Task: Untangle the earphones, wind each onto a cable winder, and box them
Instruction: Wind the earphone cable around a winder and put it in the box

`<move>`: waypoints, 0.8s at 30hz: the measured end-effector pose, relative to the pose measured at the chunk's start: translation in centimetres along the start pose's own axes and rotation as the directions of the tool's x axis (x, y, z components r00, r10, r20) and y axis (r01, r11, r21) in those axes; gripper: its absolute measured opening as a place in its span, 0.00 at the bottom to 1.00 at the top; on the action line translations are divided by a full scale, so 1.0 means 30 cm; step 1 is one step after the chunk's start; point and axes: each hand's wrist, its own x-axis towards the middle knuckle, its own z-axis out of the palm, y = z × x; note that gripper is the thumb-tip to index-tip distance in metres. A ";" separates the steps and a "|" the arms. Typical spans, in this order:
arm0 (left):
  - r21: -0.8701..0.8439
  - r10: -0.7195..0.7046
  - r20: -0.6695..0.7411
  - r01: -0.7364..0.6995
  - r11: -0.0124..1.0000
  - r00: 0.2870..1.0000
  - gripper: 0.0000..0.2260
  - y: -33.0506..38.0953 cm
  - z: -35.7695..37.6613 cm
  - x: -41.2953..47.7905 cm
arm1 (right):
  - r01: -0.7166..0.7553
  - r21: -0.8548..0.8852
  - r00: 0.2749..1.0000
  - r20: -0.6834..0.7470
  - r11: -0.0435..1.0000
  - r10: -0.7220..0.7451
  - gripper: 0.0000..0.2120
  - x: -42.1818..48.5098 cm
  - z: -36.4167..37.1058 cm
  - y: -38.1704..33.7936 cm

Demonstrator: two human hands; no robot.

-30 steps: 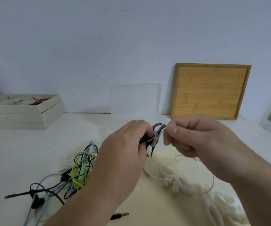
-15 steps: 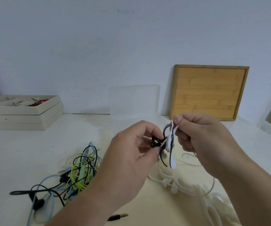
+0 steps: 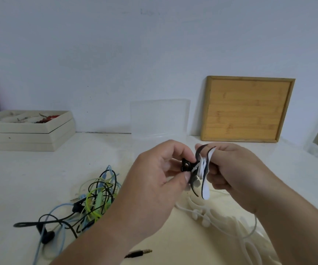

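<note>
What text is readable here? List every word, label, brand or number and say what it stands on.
No text can be read.
A faint mark high on the wall: too blurred to read.
Faint marks on the bamboo tray: not legible.
The cable winder, pinched by the left hand and the right hand: no print shows.
The clear box and the cream trays: no label visible.

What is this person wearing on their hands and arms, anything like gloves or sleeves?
Nothing that shows. The left hand and right hand are bare: no gloves, rings, watch or bracelet, and no sleeve comes into view. The visible nails look unpainted.
</note>
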 end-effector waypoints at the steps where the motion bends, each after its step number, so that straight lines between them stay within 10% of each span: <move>1: -0.002 0.009 -0.009 -0.009 1.000 1.000 0.14 0.003 0.000 0.000 | -0.041 0.023 0.999 0.002 0.999 0.041 0.15 0.000 -0.001 0.002; 11: 0.169 0.016 -0.362 0.049 0.984 0.932 0.13 0.006 -0.033 0.012 | -0.074 -0.167 0.927 0.352 0.983 0.130 0.20 -0.008 0.030 0.043; 24: 0.434 0.058 -0.393 0.129 0.892 0.918 0.11 -0.019 -0.028 0.010 | 0.133 -0.223 0.878 0.478 0.966 -0.010 0.20 -0.037 0.014 0.010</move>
